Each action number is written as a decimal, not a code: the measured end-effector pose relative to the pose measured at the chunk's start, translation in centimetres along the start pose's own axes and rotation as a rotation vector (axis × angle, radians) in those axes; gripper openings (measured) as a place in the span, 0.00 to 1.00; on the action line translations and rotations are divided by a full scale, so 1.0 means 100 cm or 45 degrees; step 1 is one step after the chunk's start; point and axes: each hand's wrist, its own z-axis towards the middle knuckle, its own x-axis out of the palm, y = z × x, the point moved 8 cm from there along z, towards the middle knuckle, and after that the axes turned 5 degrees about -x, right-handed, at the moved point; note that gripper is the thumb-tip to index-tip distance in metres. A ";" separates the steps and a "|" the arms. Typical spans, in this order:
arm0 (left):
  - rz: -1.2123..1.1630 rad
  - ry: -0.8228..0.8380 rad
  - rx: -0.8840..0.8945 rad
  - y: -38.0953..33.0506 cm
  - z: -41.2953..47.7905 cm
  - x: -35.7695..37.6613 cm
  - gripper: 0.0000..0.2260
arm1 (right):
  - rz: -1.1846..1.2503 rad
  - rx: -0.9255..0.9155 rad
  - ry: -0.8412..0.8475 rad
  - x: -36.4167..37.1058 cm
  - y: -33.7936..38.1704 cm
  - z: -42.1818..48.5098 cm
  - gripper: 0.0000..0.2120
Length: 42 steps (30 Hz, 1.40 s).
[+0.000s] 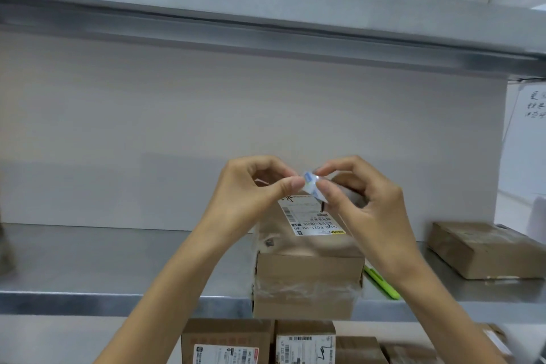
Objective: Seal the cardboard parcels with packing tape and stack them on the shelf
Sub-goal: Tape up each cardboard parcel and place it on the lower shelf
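Head view: the left hand [251, 186] and right hand [363, 198] pinch a small clear-and-blue tape piece [311, 183] above the brown, white-labelled cardboard parcel [307, 275], which stands on the grey metal shelf [118, 260].

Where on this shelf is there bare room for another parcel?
Left of the taped parcel, the metal shelf lies bare almost to the frame's edge. The right is crowded: a green pen-like tool, then a flat parcel.

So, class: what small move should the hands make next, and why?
Probably lower the small clear, blue-marked tape piece onto the taped brown cardboard parcel: left hand and right hand both pinch it above the parcel's white label.
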 end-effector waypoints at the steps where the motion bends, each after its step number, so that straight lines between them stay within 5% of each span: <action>1: -0.069 0.023 -0.073 0.007 0.002 0.001 0.05 | 0.088 0.039 0.023 0.001 -0.001 0.000 0.06; 5: -0.221 0.110 -0.208 0.020 0.002 0.011 0.07 | 0.219 0.079 0.096 0.003 -0.003 -0.002 0.05; 19: -0.256 0.184 -0.161 0.011 0.001 0.032 0.04 | 0.601 0.170 -0.005 -0.007 -0.023 -0.009 0.08; 24: -0.340 0.244 -0.135 0.009 0.002 0.032 0.12 | 0.647 0.177 0.007 -0.006 -0.024 -0.010 0.08; 30: -0.125 0.254 -0.061 0.007 0.007 0.033 0.09 | 0.797 0.225 0.007 -0.003 -0.030 -0.010 0.10; 39: -0.289 0.414 -0.260 0.022 0.024 0.041 0.11 | 1.238 0.451 -0.089 -0.002 -0.053 -0.013 0.08; 42: -0.253 0.177 -0.301 0.039 0.032 0.016 0.14 | 1.276 0.359 -0.234 -0.034 -0.065 -0.006 0.17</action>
